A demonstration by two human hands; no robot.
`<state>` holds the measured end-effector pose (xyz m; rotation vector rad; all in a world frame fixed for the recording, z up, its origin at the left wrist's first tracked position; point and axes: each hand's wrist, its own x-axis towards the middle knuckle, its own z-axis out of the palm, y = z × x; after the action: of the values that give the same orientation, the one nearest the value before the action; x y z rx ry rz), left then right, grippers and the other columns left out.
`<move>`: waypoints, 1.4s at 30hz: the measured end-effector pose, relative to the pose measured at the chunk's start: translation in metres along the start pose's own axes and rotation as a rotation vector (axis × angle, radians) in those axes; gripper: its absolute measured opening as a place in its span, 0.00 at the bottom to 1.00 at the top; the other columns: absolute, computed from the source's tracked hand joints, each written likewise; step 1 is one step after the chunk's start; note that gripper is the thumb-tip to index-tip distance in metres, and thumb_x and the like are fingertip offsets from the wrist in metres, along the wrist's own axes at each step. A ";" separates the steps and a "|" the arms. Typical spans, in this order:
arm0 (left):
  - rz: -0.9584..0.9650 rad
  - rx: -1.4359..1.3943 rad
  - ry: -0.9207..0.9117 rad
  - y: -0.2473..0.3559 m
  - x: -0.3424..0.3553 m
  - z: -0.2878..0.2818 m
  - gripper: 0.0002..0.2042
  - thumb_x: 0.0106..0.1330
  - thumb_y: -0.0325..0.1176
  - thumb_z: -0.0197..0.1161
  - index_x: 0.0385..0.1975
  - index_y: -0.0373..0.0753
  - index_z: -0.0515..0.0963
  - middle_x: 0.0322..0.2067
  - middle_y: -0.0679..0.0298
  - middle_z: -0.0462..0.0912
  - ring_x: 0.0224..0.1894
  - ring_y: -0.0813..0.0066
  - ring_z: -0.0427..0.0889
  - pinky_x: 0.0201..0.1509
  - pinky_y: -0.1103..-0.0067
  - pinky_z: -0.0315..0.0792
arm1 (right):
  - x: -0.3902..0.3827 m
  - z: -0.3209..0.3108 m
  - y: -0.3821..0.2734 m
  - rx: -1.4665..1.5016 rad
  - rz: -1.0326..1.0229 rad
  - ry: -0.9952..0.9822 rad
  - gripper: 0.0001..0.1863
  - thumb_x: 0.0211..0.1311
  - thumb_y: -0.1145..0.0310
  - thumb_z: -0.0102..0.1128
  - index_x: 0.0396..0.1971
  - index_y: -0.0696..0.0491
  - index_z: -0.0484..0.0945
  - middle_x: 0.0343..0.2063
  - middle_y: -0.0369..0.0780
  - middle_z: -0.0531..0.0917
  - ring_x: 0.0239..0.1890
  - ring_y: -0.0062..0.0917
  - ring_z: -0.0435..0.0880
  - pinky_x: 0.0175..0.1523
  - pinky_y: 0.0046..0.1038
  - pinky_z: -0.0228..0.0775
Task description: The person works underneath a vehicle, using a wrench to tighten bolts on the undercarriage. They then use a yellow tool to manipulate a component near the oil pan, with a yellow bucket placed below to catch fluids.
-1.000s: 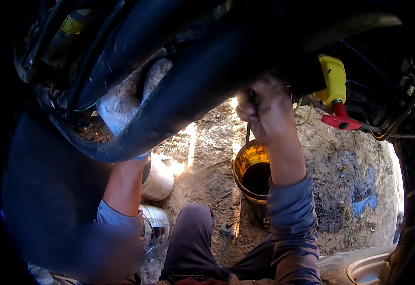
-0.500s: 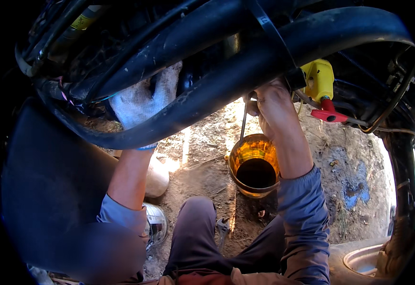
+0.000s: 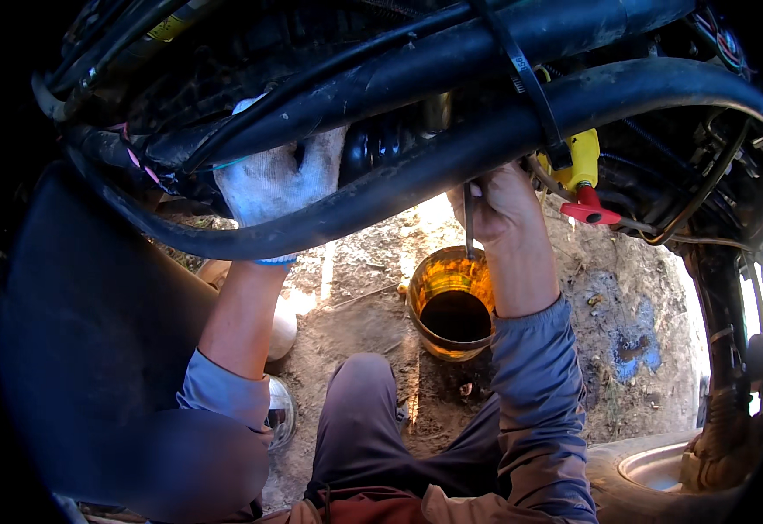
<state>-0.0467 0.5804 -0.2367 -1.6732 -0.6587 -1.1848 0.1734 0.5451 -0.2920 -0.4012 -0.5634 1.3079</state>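
Observation:
My left hand [image 3: 272, 188], in a white knit glove with a blue cuff, reaches up behind the thick black hose [image 3: 381, 194]. Its thumb stands apart from the fingers, whose ends are partly hidden among the machine parts; nothing shows in its grasp. My bare right hand [image 3: 508, 205] is closed around a slim metal tool [image 3: 469, 223], just below the hose; the tool's upper end is hidden, so its kind is unclear. Under that hand a yellowish bucket [image 3: 451, 351] sits on the ground with dark liquid [image 3: 455, 316] in it.
A yellow handle with a red T-shaped grip [image 3: 589, 208] hangs right of my right hand. A black cable tie [image 3: 530, 83] binds the hoses. A clear container [image 3: 282, 412] stands by my left forearm. A wet patch [image 3: 636, 349] marks the dirt at right, near a wheel [image 3: 652, 467].
The view has shifted slightly, showing more of the upper hose. The tool in my right hand now shows its broader side. My left hand remains behind the hose.

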 end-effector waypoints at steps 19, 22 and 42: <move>-0.173 -0.570 -0.019 0.011 0.029 -0.017 0.09 0.60 0.34 0.64 0.35 0.38 0.80 0.32 0.58 0.81 0.36 0.55 0.80 0.41 0.65 0.72 | -0.010 0.005 -0.004 0.013 0.036 0.026 0.06 0.68 0.74 0.51 0.38 0.56 0.77 0.27 0.37 0.84 0.20 0.18 0.82 0.18 0.16 0.74; -0.219 -0.577 0.037 0.010 0.023 -0.007 0.08 0.55 0.29 0.63 0.35 0.38 0.80 0.32 0.57 0.81 0.35 0.55 0.79 0.41 0.66 0.71 | -0.003 0.007 -0.003 0.169 0.042 0.132 0.05 0.66 0.73 0.54 0.33 0.55 0.78 0.20 0.35 0.82 0.17 0.17 0.80 0.17 0.15 0.73; -0.228 -0.575 0.083 0.004 0.016 -0.006 0.11 0.53 0.27 0.64 0.37 0.38 0.81 0.33 0.57 0.81 0.38 0.57 0.80 0.41 0.67 0.72 | 0.000 -0.003 0.002 -0.233 0.043 0.117 0.09 0.70 0.60 0.52 0.38 0.49 0.70 0.18 0.34 0.75 0.14 0.16 0.71 0.11 0.18 0.56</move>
<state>-0.0393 0.5720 -0.2236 -2.0391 -0.4898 -1.7148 0.1738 0.5459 -0.2957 -0.6814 -0.6132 1.2544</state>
